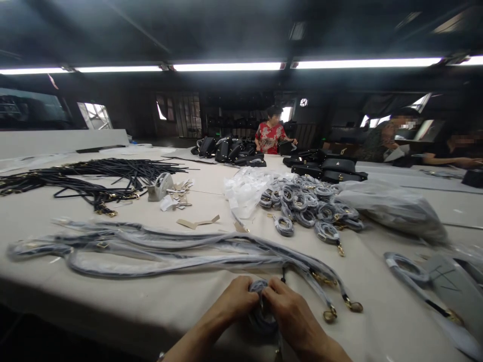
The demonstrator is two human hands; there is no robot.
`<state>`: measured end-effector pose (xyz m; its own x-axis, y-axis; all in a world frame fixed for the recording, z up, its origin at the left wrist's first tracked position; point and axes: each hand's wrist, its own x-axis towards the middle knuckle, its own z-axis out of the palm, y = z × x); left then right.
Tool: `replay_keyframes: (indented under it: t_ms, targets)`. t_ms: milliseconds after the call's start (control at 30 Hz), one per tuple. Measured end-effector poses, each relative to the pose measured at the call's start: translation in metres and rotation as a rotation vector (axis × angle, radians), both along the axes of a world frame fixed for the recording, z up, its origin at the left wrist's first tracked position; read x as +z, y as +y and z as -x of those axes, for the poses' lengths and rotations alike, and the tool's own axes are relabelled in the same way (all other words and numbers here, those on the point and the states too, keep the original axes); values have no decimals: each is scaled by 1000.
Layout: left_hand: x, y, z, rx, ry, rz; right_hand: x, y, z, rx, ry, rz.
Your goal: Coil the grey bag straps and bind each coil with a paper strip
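A black strap sleeved in clear plastic is wound into a coil at the table's near edge. My left hand pinches the coil's upper left side, fingers closed. Close beside it, my right hand grips the upper right side with thumb and fingers bent. Part of the coil is hidden behind my hands. Just beyond lie several uncoiled, plastic-sleeved straps, stretched across the table, their gold clasps to the right of my hands.
Bare black straps are heaped at left, near a tape dispenser. Coiled straps form a pile beside crumpled plastic. A single coil lies at right. Black bags stand farther back, with people beyond the table.
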<state>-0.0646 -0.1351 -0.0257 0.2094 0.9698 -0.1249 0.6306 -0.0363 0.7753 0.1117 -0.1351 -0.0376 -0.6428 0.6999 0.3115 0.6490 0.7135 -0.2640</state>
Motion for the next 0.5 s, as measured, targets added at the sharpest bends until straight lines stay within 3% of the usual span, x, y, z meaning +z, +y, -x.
replay_keyframes:
  t_ms: [100, 233, 333, 433, 500]
  targets:
    - [-7, 1, 1, 54, 67, -50, 6, 3, -2, 32, 10, 74]
    - [-19, -2, 9, 43, 200, -328, 33, 0, -17, 95, 102, 230]
    - [-21, -9, 16, 23, 131, -370, 51, -6, -30, 154, 111, 240]
    - [-18, -17, 19, 52, 37, -351, 49, -10, -32, 247, 38, 187]
    - [-17, -23, 18, -21, 70, -408, 38, -14, -29, 298, -1, 166]
